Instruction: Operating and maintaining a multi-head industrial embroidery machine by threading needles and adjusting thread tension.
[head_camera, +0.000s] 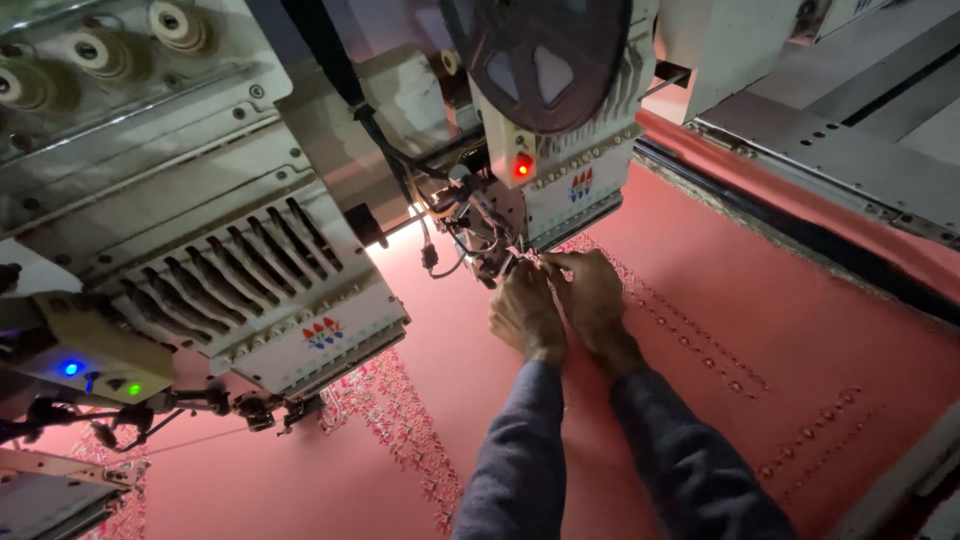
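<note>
i see my left hand (524, 312) and right hand (592, 298) side by side, fingertips pinched together at the needle assembly (497, 255), apparently on thread too fine to confirm, above pink fabric (760, 320).

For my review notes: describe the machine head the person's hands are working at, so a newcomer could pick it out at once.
Over the stretched pink fabric hang two white embroidery heads. The one meant is the farther head, upper middle, where the left hand and right hand meet at its needle area. It shows a red light and a dark reel above; the nearer head glows blue and green.
</note>
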